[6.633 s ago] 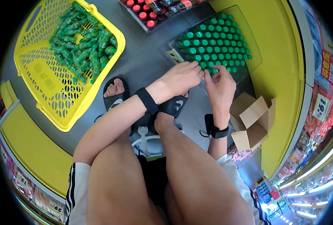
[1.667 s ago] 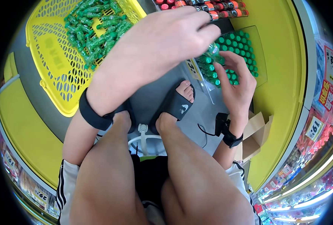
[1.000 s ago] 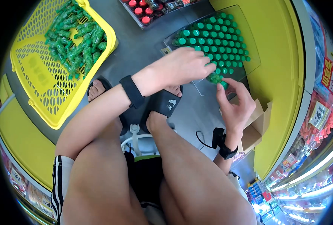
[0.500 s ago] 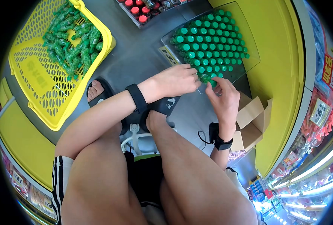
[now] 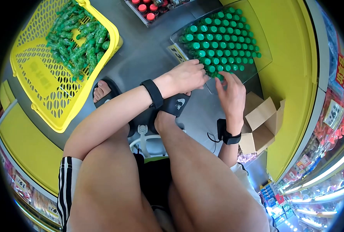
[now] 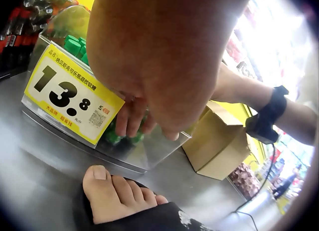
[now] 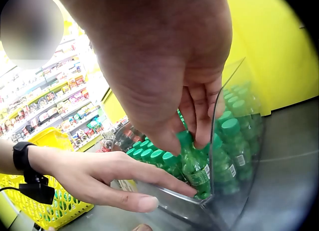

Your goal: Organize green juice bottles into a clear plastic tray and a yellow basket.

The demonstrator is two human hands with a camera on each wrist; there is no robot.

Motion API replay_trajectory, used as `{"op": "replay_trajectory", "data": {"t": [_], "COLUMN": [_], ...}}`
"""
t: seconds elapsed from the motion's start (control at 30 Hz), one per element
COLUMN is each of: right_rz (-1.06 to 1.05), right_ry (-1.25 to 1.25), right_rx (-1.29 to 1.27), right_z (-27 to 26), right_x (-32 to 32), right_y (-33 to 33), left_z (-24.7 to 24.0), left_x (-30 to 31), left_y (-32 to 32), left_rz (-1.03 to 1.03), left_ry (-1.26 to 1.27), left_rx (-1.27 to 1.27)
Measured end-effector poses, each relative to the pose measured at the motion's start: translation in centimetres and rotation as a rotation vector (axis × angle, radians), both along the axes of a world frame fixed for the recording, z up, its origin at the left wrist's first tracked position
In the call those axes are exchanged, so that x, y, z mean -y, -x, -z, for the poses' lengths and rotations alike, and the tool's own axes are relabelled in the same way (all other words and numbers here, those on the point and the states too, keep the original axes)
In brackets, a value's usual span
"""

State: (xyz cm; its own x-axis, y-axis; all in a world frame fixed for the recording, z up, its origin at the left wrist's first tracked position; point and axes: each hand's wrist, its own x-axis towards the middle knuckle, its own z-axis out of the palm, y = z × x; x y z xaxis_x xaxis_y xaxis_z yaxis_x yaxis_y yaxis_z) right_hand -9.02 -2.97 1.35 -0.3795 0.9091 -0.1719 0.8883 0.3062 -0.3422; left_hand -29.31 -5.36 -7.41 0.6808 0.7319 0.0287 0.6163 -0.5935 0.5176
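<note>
One green-capped bottle [image 7: 194,168] is being pinched by the right hand [image 5: 230,92] in the clear tray [image 5: 263,54] — left hand [image 5: 187,76] is lying alongside, fingers straight.

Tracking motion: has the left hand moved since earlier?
Yes. The left hand came down from high over the clear tray to its near corner, beside the right hand gripping a green bottle.

Shop, price tag [image 6: 70,95], stocked shelves [image 5: 331,127]

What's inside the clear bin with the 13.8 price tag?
Packed rows of green-capped bottles stand upright in the clear bin. The right hand pinches one at the near corner; the left hand rests beside it. Bottles hide the bin's floor.
</note>
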Motion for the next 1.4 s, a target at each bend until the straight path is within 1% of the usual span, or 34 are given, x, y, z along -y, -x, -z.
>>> {"op": "replay_trajectory", "data": {"t": [0.17, 0.33, 0.57, 0.67, 0.73, 1.07, 1.4], "right_rz": [0.006, -0.027, -0.033, -0.056, -0.107, -0.11, -0.041], "right_ry": [-0.012, -0.059, -0.06, -0.078, -0.122, -0.154, -0.159], "right_rx": [0.039, 0.056, 0.061, 0.065, 0.106, 0.163, 0.154], "right_z": [0.2, 0.5, 0.9, 1.3, 1.2, 1.4, 1.2], "right_x": [0.1, 0.2, 0.3, 0.3, 0.2, 0.2, 0.2], "right_y": [0.2, 0.3, 0.5, 0.5, 0.8, 1.1, 1.3], "left_z": [0.1, 0.0, 0.0, -0.1, -0.2, -0.2, 0.3], "left_x": [-0.1, 0.0, 0.1, 0.1, 0.1, 0.1, 0.3], "left_y": [-0.1, -0.2, -0.3, -0.3, -0.3, -0.5, -0.7], "left_rz": [0.001, -0.033, -0.051, -0.053, -0.061, -0.077, -0.085], "left_ry": [0.014, 0.031, 0.06, 0.087, 0.086, 0.092, 0.076], "left_rx": [-0.035, 0.025, 0.071, 0.062, 0.064, 0.045, 0.056]}}
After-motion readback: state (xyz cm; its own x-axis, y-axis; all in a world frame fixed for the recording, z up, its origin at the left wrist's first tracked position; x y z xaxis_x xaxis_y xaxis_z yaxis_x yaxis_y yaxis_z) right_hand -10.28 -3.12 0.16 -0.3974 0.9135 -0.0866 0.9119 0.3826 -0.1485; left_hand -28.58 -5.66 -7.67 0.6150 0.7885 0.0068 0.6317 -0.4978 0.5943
